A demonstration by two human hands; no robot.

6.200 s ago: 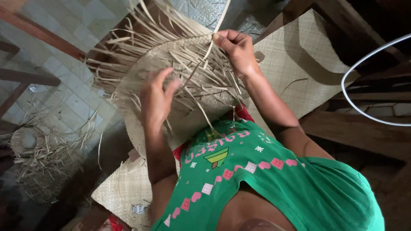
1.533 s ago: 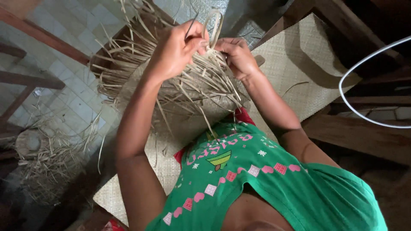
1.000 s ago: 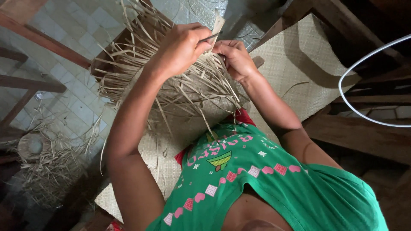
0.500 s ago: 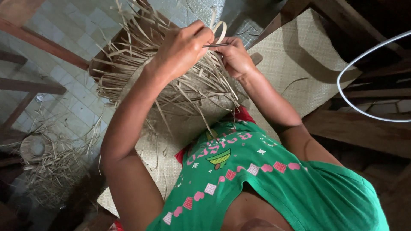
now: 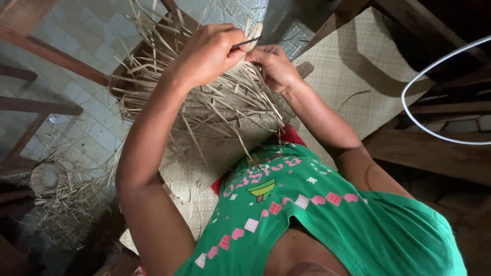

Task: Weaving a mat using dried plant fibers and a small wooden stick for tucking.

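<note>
1. The left hand [image 5: 207,53] covered the near end of the thin dark tool [image 5: 246,43] it pinched, so the tool's full length could not be told.
2. The right hand [image 5: 273,66] hid the pale dry straw strips [image 5: 225,110] beneath its palm; what its fingertips gripped was not clear.
3. The woven part of the tan straw piece [image 5: 204,168] lay mostly under loose strips and the forearms.
4. The white curved hoop [image 5: 409,115] ran off the right edge.
5. The flat woven mat [image 5: 353,66] was cut by a dark shadow and the top edge.
6. The heap of straw scraps [image 5: 66,199] on the floor was dim and indistinct.
</note>
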